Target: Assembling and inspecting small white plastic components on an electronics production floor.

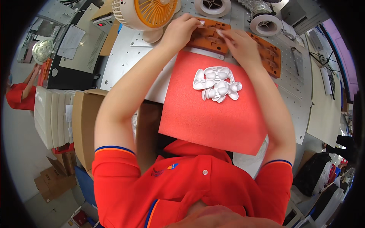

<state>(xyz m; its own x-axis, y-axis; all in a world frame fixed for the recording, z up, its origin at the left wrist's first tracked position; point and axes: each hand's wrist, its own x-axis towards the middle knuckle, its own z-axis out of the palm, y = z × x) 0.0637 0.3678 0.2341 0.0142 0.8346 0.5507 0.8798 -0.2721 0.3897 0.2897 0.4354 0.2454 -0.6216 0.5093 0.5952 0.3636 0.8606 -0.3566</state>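
The head view shows an orange block (211,42) with shaped recesses lying flat on the pale metal worktop (129,70), and I take that block as the middle of my clock. At nine o'clock the left hand (183,31) reaches over its edge, fingertips closed on a small white piece (202,23). Between three and four the right hand (243,46) leans in, its fingers gathered close and their tips above the block; whether they pinch anything, I cannot tell.

At six o'clock, just beside the block, a red foam sheet (213,125) stretches from the worktop toward the person's lap. On its upper half sits a loose heap of glossy white rounded parts (221,87), several overlapping. A second orange block (271,57) lies between three and four, just past the right hand.

Farther round, a cream fan with an orange ring (155,14) stands at ten, one white spool (225,10) is at twelve, and another white spool (276,26) lies between two and three. Toward eight is an open cardboard box (84,125), and beyond it, between eight and nine, another person in red (23,97) works.
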